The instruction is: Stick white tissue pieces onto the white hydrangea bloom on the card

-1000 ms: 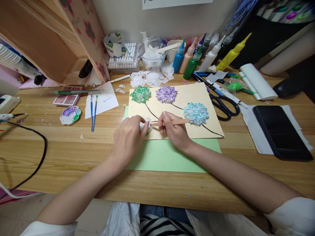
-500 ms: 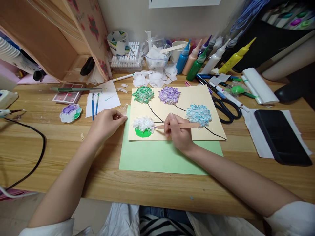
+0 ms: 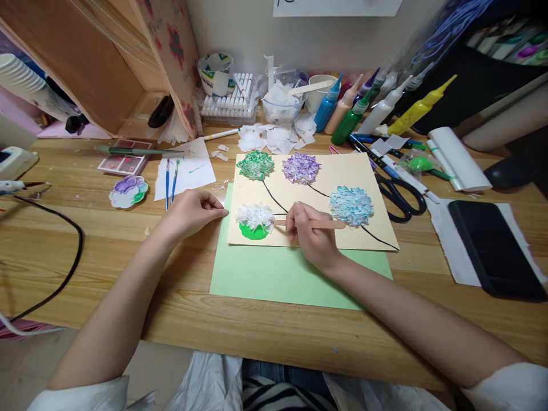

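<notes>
"Head view: what's largest?"

"A cream rectangular paper sheet point(image 3: 363, 171), mid-frame. The bare right hand point(image 3: 311, 234) clamps a flat tan wooden stick point(image 3: 327, 224) by the ruffled white paper tuft point(image 3: 255, 216), centre left. The bare left hand point(image 3: 190, 212) is curled; fingertip contact unclear."

"Step?"

"Probably arranging the tuft; next calls for light pressure."

"Containers?"

"Upper middle, a clear plastic bowl point(image 3: 278, 114) holds white paper scraps point(image 3: 277, 93); left, a scalloped white palette point(image 3: 121, 200) holds purple paint point(image 3: 132, 184)."

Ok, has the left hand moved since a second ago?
Yes: the left hand has moved left, away from the white flower and closer to the blue paintbrushes.
</notes>
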The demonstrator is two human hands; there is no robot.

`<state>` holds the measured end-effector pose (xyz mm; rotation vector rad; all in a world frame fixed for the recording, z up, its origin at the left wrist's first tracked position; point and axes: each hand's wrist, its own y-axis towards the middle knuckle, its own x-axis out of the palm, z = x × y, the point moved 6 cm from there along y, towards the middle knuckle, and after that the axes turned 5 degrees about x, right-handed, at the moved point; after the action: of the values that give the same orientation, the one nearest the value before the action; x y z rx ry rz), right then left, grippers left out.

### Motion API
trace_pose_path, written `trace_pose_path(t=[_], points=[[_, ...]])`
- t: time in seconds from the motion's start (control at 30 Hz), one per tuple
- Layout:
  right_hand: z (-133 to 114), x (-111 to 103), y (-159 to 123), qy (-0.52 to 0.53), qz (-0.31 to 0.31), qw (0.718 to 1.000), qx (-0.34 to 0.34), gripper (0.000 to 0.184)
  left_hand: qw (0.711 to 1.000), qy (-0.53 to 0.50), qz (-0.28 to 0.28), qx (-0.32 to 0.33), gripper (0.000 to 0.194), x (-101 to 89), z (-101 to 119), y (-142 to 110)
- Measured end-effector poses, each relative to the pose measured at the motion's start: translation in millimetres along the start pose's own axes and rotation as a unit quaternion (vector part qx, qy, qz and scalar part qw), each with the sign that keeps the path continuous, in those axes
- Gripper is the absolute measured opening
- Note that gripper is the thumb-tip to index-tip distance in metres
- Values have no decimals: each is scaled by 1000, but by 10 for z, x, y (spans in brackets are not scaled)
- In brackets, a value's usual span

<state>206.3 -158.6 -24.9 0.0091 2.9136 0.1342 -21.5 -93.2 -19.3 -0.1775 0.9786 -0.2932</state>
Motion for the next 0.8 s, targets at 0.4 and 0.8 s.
trace_pose_path(t=[0.4,0.8], points=[[-18,19,18,2,0,1000,-4,46,1000,-5,-8,16,31,28,-28,22],[16,-8,15,-5,23,1000,15,47,1000,-11,-6,19,30,29,-38,31]])
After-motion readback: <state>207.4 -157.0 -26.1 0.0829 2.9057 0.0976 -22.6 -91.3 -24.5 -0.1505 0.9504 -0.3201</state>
